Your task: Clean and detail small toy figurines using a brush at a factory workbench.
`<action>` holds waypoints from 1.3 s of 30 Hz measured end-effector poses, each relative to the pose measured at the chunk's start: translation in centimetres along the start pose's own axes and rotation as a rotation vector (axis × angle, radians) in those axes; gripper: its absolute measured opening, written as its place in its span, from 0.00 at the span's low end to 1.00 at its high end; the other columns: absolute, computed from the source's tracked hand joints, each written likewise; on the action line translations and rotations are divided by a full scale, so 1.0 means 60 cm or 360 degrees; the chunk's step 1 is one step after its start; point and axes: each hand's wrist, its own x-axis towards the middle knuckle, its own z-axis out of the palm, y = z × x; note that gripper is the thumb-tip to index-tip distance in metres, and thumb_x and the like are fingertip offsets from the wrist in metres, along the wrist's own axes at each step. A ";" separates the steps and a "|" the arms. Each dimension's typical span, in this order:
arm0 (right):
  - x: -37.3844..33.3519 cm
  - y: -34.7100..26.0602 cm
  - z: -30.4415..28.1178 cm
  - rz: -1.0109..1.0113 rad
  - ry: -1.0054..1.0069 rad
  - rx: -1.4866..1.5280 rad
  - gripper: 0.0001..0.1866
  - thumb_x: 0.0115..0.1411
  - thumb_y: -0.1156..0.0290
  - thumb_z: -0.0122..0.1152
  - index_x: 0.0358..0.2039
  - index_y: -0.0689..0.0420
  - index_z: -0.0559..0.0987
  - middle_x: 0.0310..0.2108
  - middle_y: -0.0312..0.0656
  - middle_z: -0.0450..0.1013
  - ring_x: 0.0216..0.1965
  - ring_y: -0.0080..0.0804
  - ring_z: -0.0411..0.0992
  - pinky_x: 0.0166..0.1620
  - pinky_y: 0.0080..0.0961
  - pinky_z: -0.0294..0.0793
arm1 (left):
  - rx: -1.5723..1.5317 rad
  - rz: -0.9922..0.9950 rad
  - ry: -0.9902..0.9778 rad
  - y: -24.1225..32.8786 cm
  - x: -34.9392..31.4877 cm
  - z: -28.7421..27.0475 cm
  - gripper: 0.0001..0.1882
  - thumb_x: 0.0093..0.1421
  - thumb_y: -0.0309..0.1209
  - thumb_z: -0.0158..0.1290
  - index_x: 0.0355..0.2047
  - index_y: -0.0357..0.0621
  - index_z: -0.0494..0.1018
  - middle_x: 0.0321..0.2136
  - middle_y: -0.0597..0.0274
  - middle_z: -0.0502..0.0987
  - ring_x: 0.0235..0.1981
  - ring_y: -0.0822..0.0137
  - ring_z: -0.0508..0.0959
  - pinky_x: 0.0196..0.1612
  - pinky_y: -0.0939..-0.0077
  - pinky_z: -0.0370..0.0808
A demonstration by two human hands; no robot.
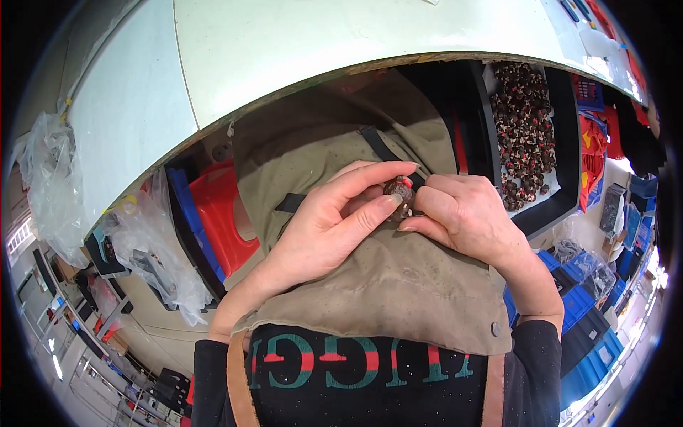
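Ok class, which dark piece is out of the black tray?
The held piece, between the left hand and right hand; the other pieces lie heaped in the black tray at the picture's right.

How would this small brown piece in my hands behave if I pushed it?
The small brown piece looks roughly rounded, so it might roll. It's probably light: the left hand seems to need only a pinch. Its surface looks uneven, so probably not very slippery.
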 end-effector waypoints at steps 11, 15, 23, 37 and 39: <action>-0.012 0.016 -0.004 0.0236 0.0173 0.0581 0.08 0.57 0.70 0.59 0.28 0.58 0.70 0.23 0.39 0.67 0.25 0.30 0.69 0.29 0.25 0.68 | -0.0341 -0.0053 0.0157 0.009 -0.001 0.015 0.16 0.64 0.23 0.47 0.53 0.37 0.64 0.47 0.59 0.71 0.49 0.71 0.72 0.53 0.77 0.68; -0.015 0.008 -0.003 0.0755 0.0335 0.1399 0.04 0.62 0.75 0.50 0.36 0.60 0.68 0.28 0.35 0.69 0.31 0.20 0.67 0.37 0.18 0.67 | -0.0397 0.0010 0.0259 0.007 0.002 0.019 0.15 0.62 0.22 0.50 0.49 0.38 0.64 0.47 0.57 0.69 0.49 0.68 0.72 0.53 0.74 0.70; -0.009 0.002 -0.001 0.0679 0.0270 0.1520 0.15 0.58 0.74 0.57 0.45 0.61 0.68 0.36 0.33 0.67 0.36 0.14 0.63 0.40 0.14 0.63 | -0.0460 0.0169 0.0221 0.005 0.009 0.032 0.16 0.60 0.17 0.49 0.47 0.38 0.62 0.45 0.61 0.69 0.48 0.72 0.72 0.53 0.78 0.70; -0.005 0.017 -0.015 0.0509 0.0246 0.1306 0.10 0.57 0.78 0.53 0.41 0.62 0.71 0.32 0.35 0.69 0.32 0.18 0.66 0.36 0.17 0.66 | -0.0112 0.0113 0.0182 0.004 0.008 0.037 0.16 0.55 0.16 0.55 0.43 0.40 0.65 0.43 0.62 0.66 0.44 0.72 0.75 0.48 0.78 0.74; -0.004 0.019 -0.017 0.0472 0.0204 0.1216 0.10 0.56 0.79 0.53 0.40 0.62 0.72 0.32 0.37 0.70 0.33 0.21 0.67 0.37 0.19 0.67 | -0.0346 -0.0183 0.0244 0.013 0.006 0.043 0.21 0.53 0.14 0.54 0.46 0.41 0.64 0.42 0.63 0.66 0.48 0.70 0.73 0.52 0.76 0.70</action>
